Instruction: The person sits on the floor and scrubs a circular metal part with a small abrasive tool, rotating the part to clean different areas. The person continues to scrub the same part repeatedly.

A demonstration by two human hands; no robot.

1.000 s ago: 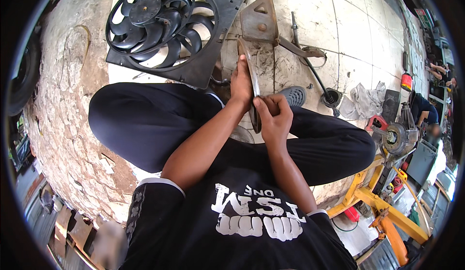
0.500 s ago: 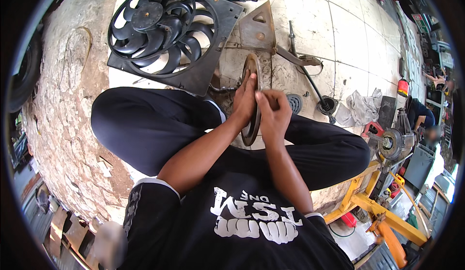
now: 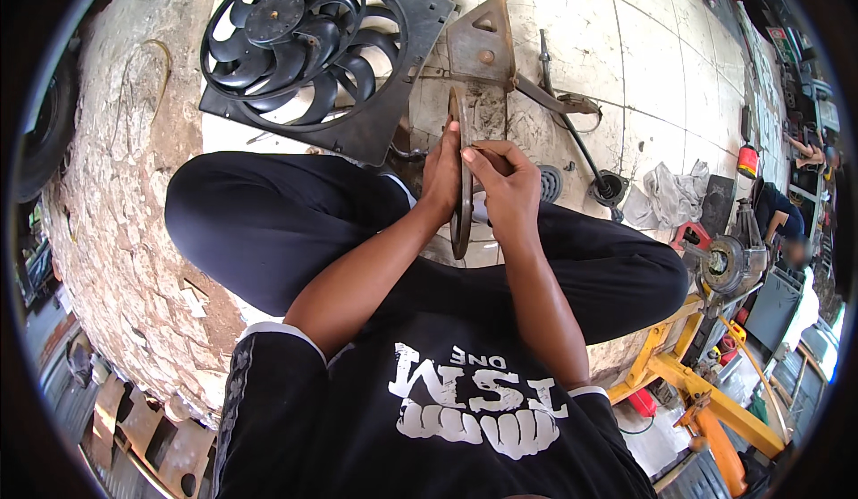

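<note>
Two hands meet on one disc (image 3: pixel 462 204) in the head view: dark and brownish, it stands nearly edge-on between them, above the gap between the crossed legs. The left hand (image 3: pixel 440 173) is clamped on it from the left side, though the disc hides some of its fingers. The right hand (image 3: pixel 511 190) has its thumb and bent forefinger drawn together at the rim, on the right; whether they pinch it or only touch it, I cannot tell.

The step in hand looks like checking or working over the disc's edge. The next move, as I judge it, calls for a firm left hold so that the disc does not tip, while the right fingertips follow the rim or let it turn.

Far left on the floor lies a fan (image 3: pixel 273 18); far beyond the disc, a bracket (image 3: pixel 481 38). To the right are a rod (image 3: pixel 576 137) and a rag (image 3: pixel 675 193)
</note>
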